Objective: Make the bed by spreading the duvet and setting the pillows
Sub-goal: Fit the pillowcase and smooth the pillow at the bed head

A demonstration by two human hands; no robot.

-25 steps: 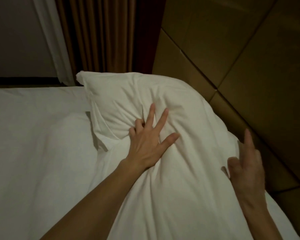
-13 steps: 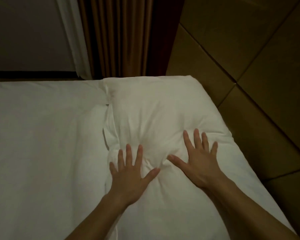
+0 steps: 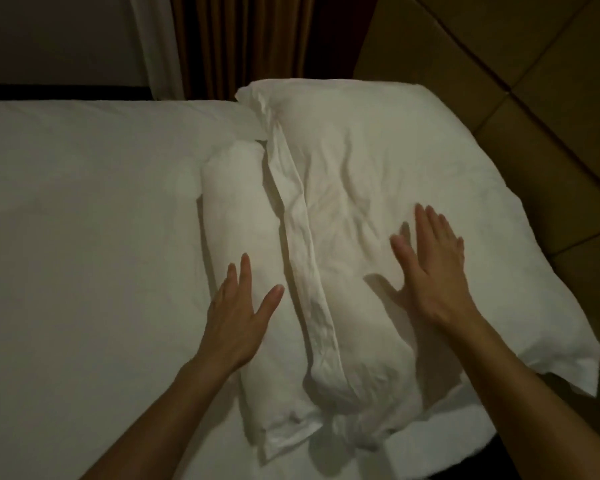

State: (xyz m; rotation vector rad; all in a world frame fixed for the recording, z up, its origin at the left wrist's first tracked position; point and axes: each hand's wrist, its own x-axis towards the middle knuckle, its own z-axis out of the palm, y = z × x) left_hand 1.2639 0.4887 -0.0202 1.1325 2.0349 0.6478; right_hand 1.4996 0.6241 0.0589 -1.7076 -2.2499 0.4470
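A white pillow (image 3: 378, 188) lies at the right side of the bed (image 3: 84, 220), its long side running from near to far, close along the padded brown headboard (image 3: 534, 81) that fills the right of the view. The pillow's case is loose: a creased flap of fabric (image 3: 309, 271) runs down its left part as a long fold, and at the near end the case bunches up in a crumpled knot. Left of that fold a softer bulge of the pillow rests on the white sheet, which stretches smooth and flat toward the left and far edge of the bed. Whether that white cover is the duvet or a plain sheet cannot be told in the dim light. The left hand (image 3: 238, 313) lies flat on the left bulge of the pillow, fingers straight and close together, thumb spread out toward the fold; it holds nothing. The right hand (image 3: 430, 268) is open too, fingers straight and together, thumb out to the left, and it casts a shadow on the pillow just beside it; whether the palm touches the fabric or hangs just above it cannot be told. Both forearms reach in from the near edge. Beyond the bed, at the far side, brown curtains (image 3: 257, 39) hang next to a pale sheer strip (image 3: 153, 43) and a dark wall.
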